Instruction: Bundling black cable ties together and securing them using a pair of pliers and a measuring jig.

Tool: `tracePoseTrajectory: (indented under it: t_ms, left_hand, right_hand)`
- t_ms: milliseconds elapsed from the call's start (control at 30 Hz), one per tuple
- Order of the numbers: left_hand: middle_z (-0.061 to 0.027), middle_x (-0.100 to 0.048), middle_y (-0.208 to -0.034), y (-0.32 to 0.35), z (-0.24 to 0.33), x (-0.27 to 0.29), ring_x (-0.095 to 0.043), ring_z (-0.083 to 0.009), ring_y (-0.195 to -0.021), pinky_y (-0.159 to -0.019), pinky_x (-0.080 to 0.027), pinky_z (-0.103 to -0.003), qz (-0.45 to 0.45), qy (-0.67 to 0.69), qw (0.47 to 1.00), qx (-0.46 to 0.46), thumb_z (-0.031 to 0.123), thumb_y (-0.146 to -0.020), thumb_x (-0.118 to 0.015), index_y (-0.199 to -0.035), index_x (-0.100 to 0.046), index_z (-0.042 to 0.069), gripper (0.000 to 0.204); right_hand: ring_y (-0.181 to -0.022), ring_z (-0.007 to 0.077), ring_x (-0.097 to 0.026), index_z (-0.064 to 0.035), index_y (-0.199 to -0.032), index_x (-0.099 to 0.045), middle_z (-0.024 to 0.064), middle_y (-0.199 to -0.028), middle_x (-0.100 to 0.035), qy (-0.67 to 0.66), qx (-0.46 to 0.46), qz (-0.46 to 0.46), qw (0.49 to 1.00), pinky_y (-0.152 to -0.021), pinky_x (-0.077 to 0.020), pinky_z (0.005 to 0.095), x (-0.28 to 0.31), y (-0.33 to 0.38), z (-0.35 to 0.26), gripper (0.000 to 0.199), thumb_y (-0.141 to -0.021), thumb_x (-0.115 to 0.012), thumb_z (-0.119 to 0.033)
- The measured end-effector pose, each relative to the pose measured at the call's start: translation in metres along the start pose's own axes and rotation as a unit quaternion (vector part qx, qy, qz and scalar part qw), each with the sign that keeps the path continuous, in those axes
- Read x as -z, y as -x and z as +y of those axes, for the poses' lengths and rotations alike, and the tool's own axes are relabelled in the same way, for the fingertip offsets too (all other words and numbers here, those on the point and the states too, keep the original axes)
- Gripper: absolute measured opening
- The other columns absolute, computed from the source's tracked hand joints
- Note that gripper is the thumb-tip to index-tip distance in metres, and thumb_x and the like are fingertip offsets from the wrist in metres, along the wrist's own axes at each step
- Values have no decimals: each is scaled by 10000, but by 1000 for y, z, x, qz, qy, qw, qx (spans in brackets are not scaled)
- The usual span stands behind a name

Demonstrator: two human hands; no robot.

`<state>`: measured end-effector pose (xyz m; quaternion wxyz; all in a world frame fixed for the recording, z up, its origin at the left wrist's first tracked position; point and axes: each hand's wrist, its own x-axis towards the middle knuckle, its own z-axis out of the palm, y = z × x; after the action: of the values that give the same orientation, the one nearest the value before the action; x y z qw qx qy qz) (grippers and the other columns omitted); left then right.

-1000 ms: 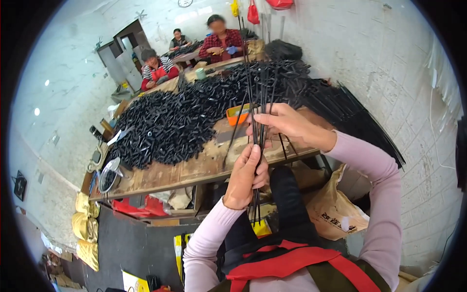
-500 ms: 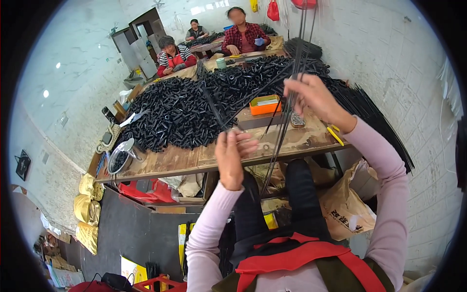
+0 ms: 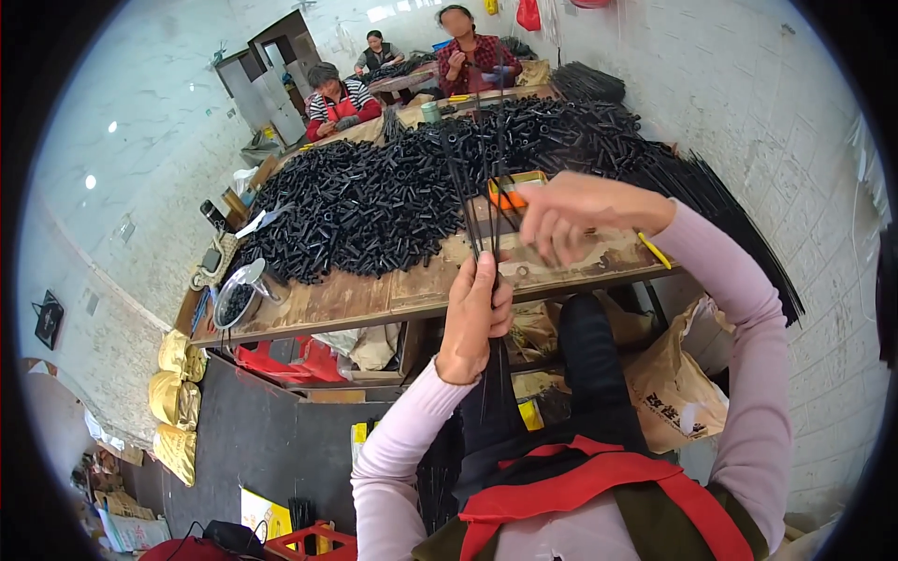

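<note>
The left hand [image 3: 475, 307] is closed around thin black rods [image 3: 493, 234], which fan apart above it. The right hand [image 3: 582, 213], blurred, has bent fingers near them; whether it pinches something, I cannot tell. On the table [image 3: 369, 304] beyond are an orange box [image 3: 510, 200] and heaped black tubes [image 3: 365, 210].

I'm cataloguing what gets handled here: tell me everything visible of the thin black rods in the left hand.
The thin black rods are long and slender; their material is unclear. The left hand grips them as a bundle by the near edge of the wooden table. Above the fist they fan out, roughly upright, their upper ends faint; below it they stick out downward. Whether the blurred right hand touches any is unclear.
</note>
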<state>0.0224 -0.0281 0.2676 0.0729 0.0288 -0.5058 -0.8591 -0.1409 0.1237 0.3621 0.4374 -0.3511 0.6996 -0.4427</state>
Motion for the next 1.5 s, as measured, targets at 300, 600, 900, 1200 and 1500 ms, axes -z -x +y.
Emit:
tracePoseTrajectory:
  t_ms: [300,600,900,1200,1500]
  left_hand:
    - [-1,-528,-793,3,-34,-5,-430,-70,-598,-547,-374,-218,-89,-88,992,28,246,-1053,-434,-1314,-471,64,320]
    - [-249,-563,-1284,-17,4,-9,-576,-349,-1194,-1039,-468,-470,-206,87,970,97,273,-1066,-339,-1340,-410,-97,466]
    - [-188,-614,-1149,-8,-8,-37,-640,-285,-1055,-952,-525,-407,-93,-27,991,89,140,-975,-578,-1277,-473,-59,376]
    - [-257,-588,-1230,2,2,-87,-617,-332,-1133,-1030,-469,-477,-118,-37,986,114,153,-990,-533,-1331,-432,-108,441]
    - [-217,-647,-1128,-8,-10,-85,-664,-312,-1034,-955,-525,-451,-91,-37,989,109,105,-966,-572,-1279,-495,-91,377]
  right_hand:
    - [-1104,320,-632,6,-1270,-477,217,-1178,-622,-322,215,98,917,-977,-518,397,44,-50,2,563,-960,-574,-453]
    - [-1149,315,-605,4,-1295,-501,192,-1212,-618,-318,204,-58,924,-1007,-486,431,-5,-19,22,400,-1040,-440,-299]
    - [-856,270,-710,3,-1150,-623,172,-951,-696,-44,57,96,993,-773,-575,370,60,57,145,390,-995,-523,-342]
    - [-747,318,-684,-59,-873,-624,139,-842,-658,630,-134,581,498,-618,-554,419,256,155,317,99,-786,-614,-105]
    - [-879,415,-661,17,-839,-681,242,-900,-680,521,-238,591,568,-758,-521,504,315,202,330,170,-806,-627,-141]
